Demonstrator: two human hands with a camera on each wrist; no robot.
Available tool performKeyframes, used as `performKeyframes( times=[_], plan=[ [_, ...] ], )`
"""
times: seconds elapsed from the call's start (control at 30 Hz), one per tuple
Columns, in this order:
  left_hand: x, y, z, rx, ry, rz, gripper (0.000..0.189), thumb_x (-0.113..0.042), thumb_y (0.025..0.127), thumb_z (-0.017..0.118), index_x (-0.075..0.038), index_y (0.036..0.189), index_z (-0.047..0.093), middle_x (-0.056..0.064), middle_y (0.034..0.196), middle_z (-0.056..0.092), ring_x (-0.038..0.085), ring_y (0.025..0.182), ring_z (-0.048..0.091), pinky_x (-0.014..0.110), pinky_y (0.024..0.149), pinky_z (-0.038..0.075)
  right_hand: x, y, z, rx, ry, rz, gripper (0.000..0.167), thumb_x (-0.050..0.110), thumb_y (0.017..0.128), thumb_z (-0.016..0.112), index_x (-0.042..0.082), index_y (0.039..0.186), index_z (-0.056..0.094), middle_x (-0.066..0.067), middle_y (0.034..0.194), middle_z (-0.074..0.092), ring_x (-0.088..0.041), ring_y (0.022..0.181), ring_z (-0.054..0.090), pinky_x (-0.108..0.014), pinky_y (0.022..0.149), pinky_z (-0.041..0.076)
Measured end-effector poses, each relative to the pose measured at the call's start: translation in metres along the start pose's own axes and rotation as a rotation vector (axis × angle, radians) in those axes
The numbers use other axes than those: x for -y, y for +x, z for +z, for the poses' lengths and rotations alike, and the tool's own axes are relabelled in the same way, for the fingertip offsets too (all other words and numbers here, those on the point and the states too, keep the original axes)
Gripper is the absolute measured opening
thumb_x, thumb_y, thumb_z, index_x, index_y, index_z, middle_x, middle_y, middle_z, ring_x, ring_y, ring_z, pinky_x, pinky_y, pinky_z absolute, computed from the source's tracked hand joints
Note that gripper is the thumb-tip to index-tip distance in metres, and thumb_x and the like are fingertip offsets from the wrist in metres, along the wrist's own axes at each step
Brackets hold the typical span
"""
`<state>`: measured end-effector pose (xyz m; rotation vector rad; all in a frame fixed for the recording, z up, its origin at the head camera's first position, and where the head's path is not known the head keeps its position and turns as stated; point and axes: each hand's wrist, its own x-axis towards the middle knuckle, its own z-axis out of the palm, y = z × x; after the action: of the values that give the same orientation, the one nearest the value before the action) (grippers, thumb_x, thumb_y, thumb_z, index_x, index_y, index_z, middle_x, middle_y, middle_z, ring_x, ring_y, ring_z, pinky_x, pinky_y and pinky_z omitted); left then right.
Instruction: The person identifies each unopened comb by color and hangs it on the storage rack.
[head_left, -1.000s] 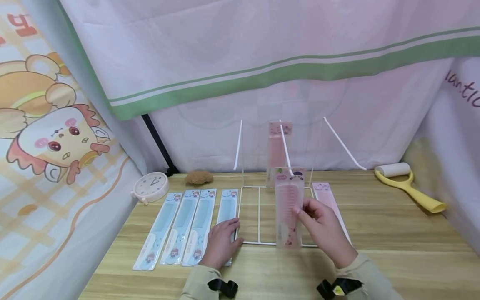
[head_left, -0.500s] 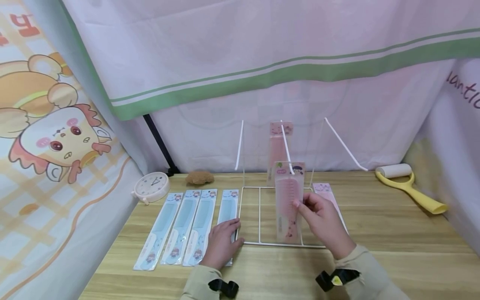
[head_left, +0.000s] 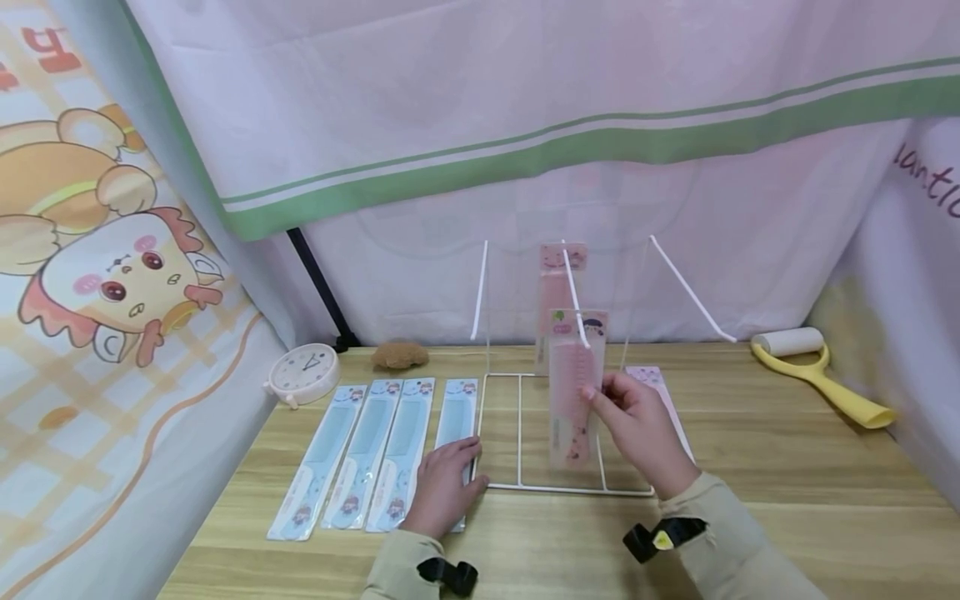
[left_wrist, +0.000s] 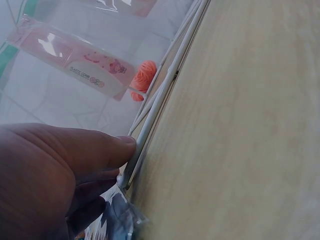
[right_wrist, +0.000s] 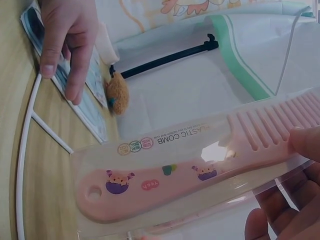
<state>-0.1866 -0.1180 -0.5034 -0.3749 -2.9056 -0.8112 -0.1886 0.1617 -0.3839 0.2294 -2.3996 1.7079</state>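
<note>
My right hand [head_left: 637, 429] pinches a packaged pink comb [head_left: 573, 400] at its right edge, thumb in front. The package hangs upright at the middle hook [head_left: 572, 279] of a white wire display rack [head_left: 555, 488]; the hook's tip shows in front of its top. Farther back on that hook hangs another packaged pink comb [head_left: 553, 287]. My left hand [head_left: 442, 487] holds the rack's front left corner, with the thumb [left_wrist: 120, 145] against the wire, and overlaps a packaged blue comb [head_left: 456, 408]. Part of one more pink package [head_left: 647, 377] shows behind my right hand.
Several packaged blue combs [head_left: 378, 454] lie side by side at the left. Behind them are a pale pink clock [head_left: 302, 373] and a brown fuzzy lump [head_left: 400, 355]. A yellow-handled roller [head_left: 832, 375] lies far right. Outer hooks [head_left: 690, 287] jut toward me.
My right hand has moved the pink comb package up and back along the middle hook, so more of the hook shows in front of it. The left hand stays at the rack's corner.
</note>
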Motion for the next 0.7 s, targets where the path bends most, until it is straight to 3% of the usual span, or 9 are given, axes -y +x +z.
performKeyframes(
  times=[0.27, 0.7],
  plan=[
    [-0.002, 0.0, -0.002, 0.002, -0.005, -0.006, 0.049, -0.023, 0.088, 0.077, -0.004, 0.131, 0.064, 0.006, 0.143, 0.057, 0.033, 0.133, 0.048, 0.057, 0.112, 0.031, 0.0, 0.008, 0.0, -0.002, -0.014, -0.006, 0.025, 0.022, 0.1, 0.064, -0.002, 0.106, 0.068, -0.014, 0.094, 0.068, -0.018, 0.08, 0.056, -0.026, 0.064, 0.049],
    [-0.002, 0.0, -0.002, 0.0, -0.006, 0.001, 0.049, -0.023, 0.088, 0.076, -0.003, 0.131, 0.064, 0.006, 0.142, 0.058, 0.033, 0.133, 0.049, 0.056, 0.113, 0.03, -0.006, 0.019, 0.0, 0.023, 0.011, -0.007, 0.027, 0.019, 0.101, 0.061, -0.005, 0.114, 0.066, -0.017, 0.104, 0.07, -0.019, 0.09, 0.063, -0.03, 0.077, 0.056]
  ],
)
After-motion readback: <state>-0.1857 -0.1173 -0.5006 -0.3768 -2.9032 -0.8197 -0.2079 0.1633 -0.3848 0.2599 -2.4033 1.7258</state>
